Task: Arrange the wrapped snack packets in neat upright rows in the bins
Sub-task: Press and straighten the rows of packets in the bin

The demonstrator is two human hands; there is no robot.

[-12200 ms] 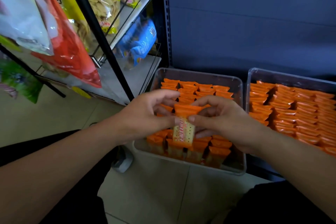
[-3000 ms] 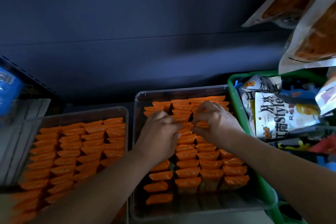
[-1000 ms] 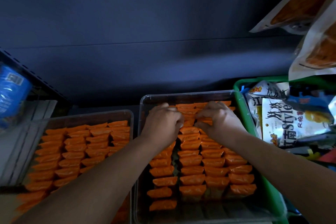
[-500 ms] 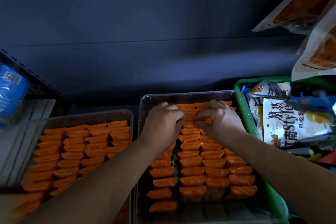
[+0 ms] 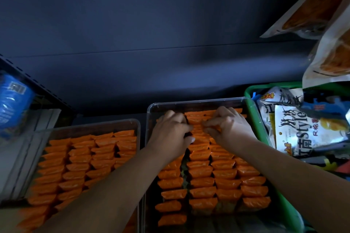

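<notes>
The left hand (image 5: 171, 130) and right hand (image 5: 230, 126) sit close together, fingers curled round shiny orange packets (image 5: 197, 119) (puffy little pillows) in the clear plastic bin (image 5: 189, 101) under them.

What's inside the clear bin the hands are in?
Upright rows of orange packets; the near end is unfilled. The left hand and right hand cover the far rows' middle.

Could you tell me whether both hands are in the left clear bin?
No, the left hand and right hand are both among the packets in the right clear bin.
</notes>
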